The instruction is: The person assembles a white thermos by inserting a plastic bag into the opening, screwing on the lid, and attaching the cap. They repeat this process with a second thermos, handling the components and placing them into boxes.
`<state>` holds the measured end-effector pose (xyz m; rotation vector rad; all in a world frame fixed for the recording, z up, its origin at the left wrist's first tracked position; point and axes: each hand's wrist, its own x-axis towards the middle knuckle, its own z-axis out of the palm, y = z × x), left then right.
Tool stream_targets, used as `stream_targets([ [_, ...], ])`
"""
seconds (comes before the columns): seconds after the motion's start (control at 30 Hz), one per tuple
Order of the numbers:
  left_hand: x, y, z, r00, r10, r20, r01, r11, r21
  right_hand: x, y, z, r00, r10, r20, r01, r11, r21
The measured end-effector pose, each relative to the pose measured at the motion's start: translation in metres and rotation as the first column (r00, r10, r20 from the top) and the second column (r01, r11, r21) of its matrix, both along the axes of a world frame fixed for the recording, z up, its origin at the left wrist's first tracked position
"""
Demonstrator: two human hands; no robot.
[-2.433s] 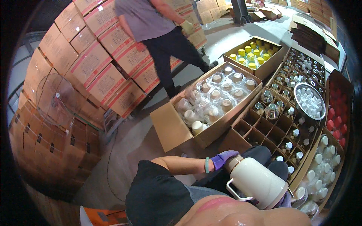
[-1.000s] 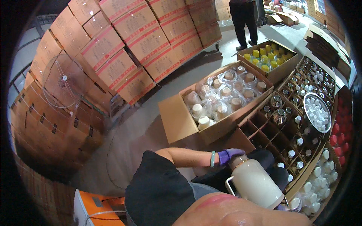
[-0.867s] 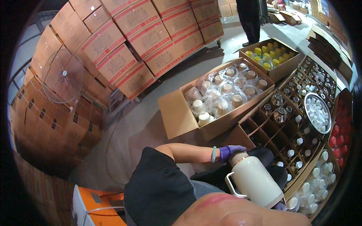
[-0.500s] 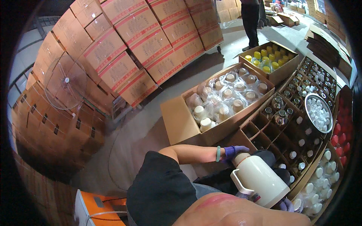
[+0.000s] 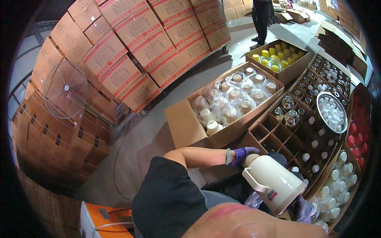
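A cream thermos jug (image 5: 274, 178) with a side handle (image 5: 254, 181) lies tilted across my lap, its tan lid end toward my left and its base toward my right. My left hand (image 5: 243, 154), in a purple glove, is closed around the lid end. My right hand (image 5: 302, 209), also gloved in purple, grips the jug at its base; the jug and my arm hide part of its fingers. A crumpled clear plastic bag (image 5: 254, 199) shows beneath the handle.
Ahead stands an open carton (image 5: 222, 139) of bagged cream jugs. To the right are a divided carton (image 5: 278, 133) with glass bottles, a round bowl (image 5: 344, 115) of white caps and white-capped bottles (image 5: 335, 186). Yellow-capped bottles (image 5: 278, 55), stacked cartons (image 5: 154, 47) and a fan (image 5: 66, 88) stand farther off.
The jug has shifted slightly, and its base has turned a little more into view. My right hand has risen and shows more beside the base. My left hand stays on the lid end.
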<state>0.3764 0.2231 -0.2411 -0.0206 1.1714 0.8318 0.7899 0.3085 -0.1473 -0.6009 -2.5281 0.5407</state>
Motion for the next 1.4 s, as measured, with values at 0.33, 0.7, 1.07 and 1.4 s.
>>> stream_targets([
  [0.33, 0.022, -0.023, -0.002, 0.777, 0.164, -0.608, 0.258, 0.798, 0.545, 0.024, -0.011, -0.044, 0.93, -0.348, 0.118, 0.365, 0.836, -0.409],
  [0.7, 0.038, -0.017, 0.07, 0.963, 0.121, -0.239, 0.108, 0.643, 0.758, 0.033, -0.038, -0.044, 0.918, -0.384, 0.099, 0.395, 0.868, -0.3],
  [1.07, 0.025, -0.016, 0.046, 0.881, -0.013, -0.473, 0.245, 0.868, 0.432, 0.035, -0.049, -0.049, 0.907, -0.411, 0.088, 0.418, 0.858, -0.3],
  [1.4, 0.041, -0.049, 0.084, 0.849, 0.26, -0.46, 0.3, 0.48, 0.824, 0.034, -0.054, -0.043, 0.909, -0.404, 0.105, 0.417, 0.866, -0.277],
])
